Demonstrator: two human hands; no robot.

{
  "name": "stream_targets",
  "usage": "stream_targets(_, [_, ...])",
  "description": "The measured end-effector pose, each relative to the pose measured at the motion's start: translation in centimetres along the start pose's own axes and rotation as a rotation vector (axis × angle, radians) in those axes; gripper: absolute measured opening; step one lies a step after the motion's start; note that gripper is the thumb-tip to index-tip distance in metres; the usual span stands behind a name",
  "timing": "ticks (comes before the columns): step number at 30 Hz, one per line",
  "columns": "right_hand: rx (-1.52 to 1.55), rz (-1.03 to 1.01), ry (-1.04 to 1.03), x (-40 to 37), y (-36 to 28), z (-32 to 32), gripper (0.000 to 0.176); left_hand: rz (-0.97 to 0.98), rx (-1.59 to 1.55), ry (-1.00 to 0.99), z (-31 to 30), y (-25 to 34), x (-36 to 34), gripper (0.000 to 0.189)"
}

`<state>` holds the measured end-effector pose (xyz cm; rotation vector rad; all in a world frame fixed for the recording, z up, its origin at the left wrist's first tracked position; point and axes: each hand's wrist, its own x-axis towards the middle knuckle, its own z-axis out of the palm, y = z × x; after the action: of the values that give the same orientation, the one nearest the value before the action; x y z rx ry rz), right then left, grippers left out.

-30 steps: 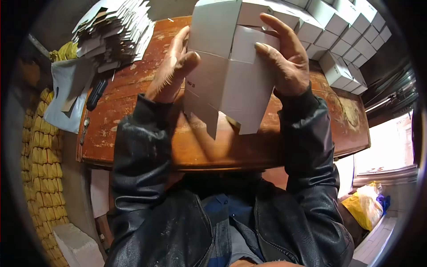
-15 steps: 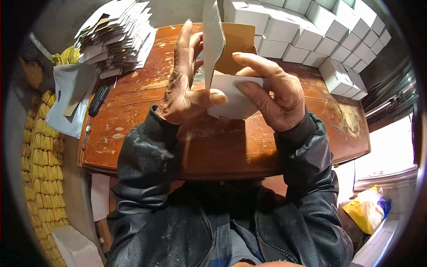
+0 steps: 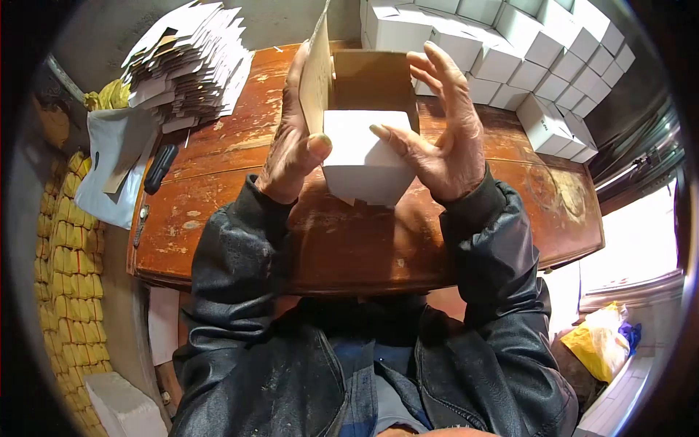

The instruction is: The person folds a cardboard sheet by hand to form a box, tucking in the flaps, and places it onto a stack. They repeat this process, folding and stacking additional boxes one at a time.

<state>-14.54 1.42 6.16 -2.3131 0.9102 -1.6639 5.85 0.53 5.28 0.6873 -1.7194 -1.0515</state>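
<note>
Two hands [image 3: 290, 149] [image 3: 450, 149] hold one open box [image 3: 364, 146], seemingly half-folded.

A carton [image 3: 357, 142] blocked the middle, white boxes [image 3: 502, 62] far right, stacked cardboard [image 3: 196, 65] far left; the table [image 3: 564, 226] lay free near right.

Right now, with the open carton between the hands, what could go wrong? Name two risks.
The open carton has a tall side panel standing up by the left hand; it might swing loose if let go. The right hand has its thumb on the white panel; pressing too hard could dent it.
</note>
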Motion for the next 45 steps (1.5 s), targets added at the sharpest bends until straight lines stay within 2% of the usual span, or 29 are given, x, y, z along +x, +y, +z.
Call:
stream_targets(4, [-0.063, -0.057, 0.062, 0.1, -0.7, -0.2, 0.091, -0.011, 0.032, 0.002, 0.1, 0.0, -0.2, 0.088])
stream_targets(7, [-0.103, -0.04, -0.041, 0.1, 0.5, -0.1, 0.088, -0.033, 0.064, 0.0, 0.1, -0.2, -0.3, 0.081])
stream_targets(8, [0.003, 0.005, -0.016, -0.1, 0.3, 0.1, 0.073, -0.04, 0.088, 0.002, 0.2, -0.2, -0.5, 0.079])
stream_targets(11, [-0.121, -0.06, -0.153, 0.2, -0.3, -0.4, 0.053, -0.053, 0.177, -0.025, 0.0, -0.5, -0.6, 0.072])
stream_targets(12, [-0.126, -0.117, -0.124, 0.3, -0.4, -0.1, 0.037, 0.01, 0.175, -0.022, 0.0, -0.6, -0.6, 0.054])
stream_targets(13, [-0.107, -0.107, -0.111, 0.3, -0.4, 0.0, 0.035, 0.074, 0.173, -0.018, 0.0, -0.8, -0.5, 0.036])
stream_targets(16, [-0.107, -0.12, -0.087, 0.2, -0.3, -0.1, 0.032, -0.026, 0.059, 0.075, 0.3, -0.6, -0.6, 0.024])
stream_targets(19, [-0.019, -0.088, -0.169, 0.2, 0.0, -0.3, 0.026, 0.045, -0.216, 0.064, -0.3, -2.8, -0.3, 0.02])
stream_targets(20, [0.053, -0.071, -0.151, 0.2, -0.1, -0.2, 0.024, 0.109, -0.152, 0.114, -0.4, -3.6, -0.2, 0.018])
stream_targets(21, [0.014, -0.057, -0.163, 0.0, 0.5, -0.1, 0.023, 0.202, 0.142, 0.092, -0.7, -3.4, 0.1, 0.018])
stream_targets(22, [0.047, -0.108, -0.169, 0.0, 1.2, -0.2, 0.021, 0.189, 0.271, 0.013, -1.5, -3.7, 0.0, 0.02])
stream_targets(23, [0.121, -0.129, -0.145, -0.1, 2.1, 0.1, 0.018, 0.032, 0.128, -0.033, -1.0, -3.4, 0.0, 0.023])
stream_targets(24, [0.087, -0.188, -0.137, 0.0, 2.7, 0.2, 0.014, 0.444, 0.872, -0.158, -2.4, -3.6, 0.3, 0.029])
stream_targets(25, [0.108, -0.185, -0.068, -0.2, 3.2, 0.6, 0.013, 0.474, 0.87, -0.116, -2.6, -4.1, 0.0, 0.03])
stream_targets(28, [0.279, 0.012, 0.039, -1.1, 3.9, 1.4, 0.014, 0.206, 0.398, 0.013, -1.0, -5.5, 1.0, 0.031])
stream_targets(30, [0.298, 0.135, 0.079, -1.0, 4.6, 1.9, 0.019, 0.078, 0.232, 0.057, 0.2, -5.9, 1.3, 0.032])
stream_targets(31, [0.278, 0.176, 0.101, -1.0, 5.3, 2.2, 0.024, 0.036, 0.182, 0.076, 0.6, -5.9, 1.3, 0.033])
stream_targets(32, [0.18, 0.256, 0.033, -0.8, 4.3, 2.3, 0.042, 0.017, 0.169, 0.089, 0.6, -5.8, 0.9, 0.034])
stream_targets(35, [0.061, 0.216, 0.201, -1.0, 3.8, 2.6, 0.057, -0.031, 0.133, 0.108, 0.9, -6.2, 1.0, 0.035])
stream_targets(36, [0.144, 0.273, 0.107, -0.9, 3.8, 2.3, 0.065, -0.042, 0.13, 0.113, 0.8, -6.3, 0.9, 0.036])
stream_targets(39, [0.554, 0.488, -0.041, -0.7, 3.2, 1.6, 0.064, -0.066, 0.12, 0.118, 1.1, -6.8, 0.5, 0.038])
stream_targets(40, [0.52, 0.547, -0.075, -0.5, 3.2, 1.4, 0.063, -0.076, 0.111, 0.123, 1.0, -6.9, 0.5, 0.039])
stream_targets(43, [0.552, 0.533, 0.006, -0.8, 3.6, 1.8, 0.057, -0.093, 0.087, 0.131, 1.0, -7.1, 0.4, 0.041])
stream_targets(45, [0.367, 0.452, 0.089, -0.8, 4.7, 2.6, 0.047, -0.094, 0.084, 0.129, 0.8, -7.2, 0.1, 0.042])
